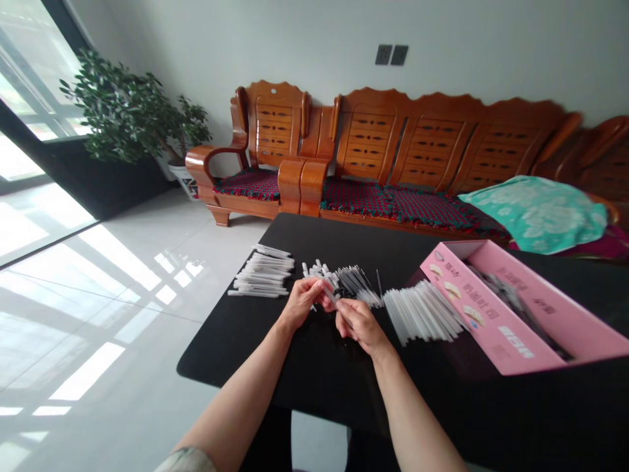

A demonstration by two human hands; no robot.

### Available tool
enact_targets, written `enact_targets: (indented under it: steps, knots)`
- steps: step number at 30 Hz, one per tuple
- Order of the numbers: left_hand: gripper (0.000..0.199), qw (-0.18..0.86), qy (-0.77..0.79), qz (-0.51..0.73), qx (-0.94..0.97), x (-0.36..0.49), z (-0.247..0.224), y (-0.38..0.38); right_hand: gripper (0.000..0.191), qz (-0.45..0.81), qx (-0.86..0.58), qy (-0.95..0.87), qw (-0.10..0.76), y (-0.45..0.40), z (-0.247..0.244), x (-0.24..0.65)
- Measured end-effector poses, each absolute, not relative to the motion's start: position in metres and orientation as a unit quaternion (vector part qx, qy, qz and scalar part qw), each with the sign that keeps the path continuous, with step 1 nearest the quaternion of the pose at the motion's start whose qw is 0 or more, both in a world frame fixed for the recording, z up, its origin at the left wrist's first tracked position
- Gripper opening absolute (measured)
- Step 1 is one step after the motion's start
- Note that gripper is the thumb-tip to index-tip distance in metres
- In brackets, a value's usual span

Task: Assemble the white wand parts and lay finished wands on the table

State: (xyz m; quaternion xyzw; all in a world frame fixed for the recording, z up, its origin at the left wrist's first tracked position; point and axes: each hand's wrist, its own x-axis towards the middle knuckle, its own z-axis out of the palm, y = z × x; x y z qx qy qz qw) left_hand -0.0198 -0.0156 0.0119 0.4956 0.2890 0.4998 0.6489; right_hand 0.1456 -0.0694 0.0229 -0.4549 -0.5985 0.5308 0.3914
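Over the black table, my left hand and my right hand meet, fingers pinched on a slim whitish tube between them. Just behind my hands lie small white pieces in a loose heap. Beside that heap is a fan of thin dark refills with pale ends. White pens or tubes are stacked at the table's left side. To the right of my right hand, a row of translucent white tubes lies side by side. My fingers hide part of the held tube.
A pink open box with dark and clear items inside stands on the black table at the right. Behind is a wooden sofa with a turquoise cloth. A potted plant stands at the left.
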Motion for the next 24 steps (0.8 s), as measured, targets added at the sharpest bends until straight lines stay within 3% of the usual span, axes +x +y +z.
enact_targets:
  steps: [2,6,8,17,24]
  knots:
    - [0.042,0.642,0.300,0.512,0.486,-0.021,0.011,-0.013,0.044,0.505,-0.454,-0.618,0.397,-0.070,0.023,0.147]
    - [0.038,0.577,0.336,0.634,0.391,-0.033,0.010,-0.001,0.040,0.240,-0.526,-0.713,0.397,-0.071,0.019,0.148]
    - [0.039,0.569,0.345,0.639,0.387,-0.039,0.010,0.002,0.038,0.159,-0.550,-0.721,0.390,-0.071,0.017,0.147]
    - [0.038,0.556,0.349,0.576,0.487,-0.032,0.012,-0.010,0.039,0.023,-0.664,-0.610,0.431,-0.062,0.011,0.182]
    - [0.039,0.573,0.346,0.581,0.463,-0.033,0.010,-0.008,0.018,-0.181,-0.809,-0.466,0.309,-0.067,0.010,0.244]
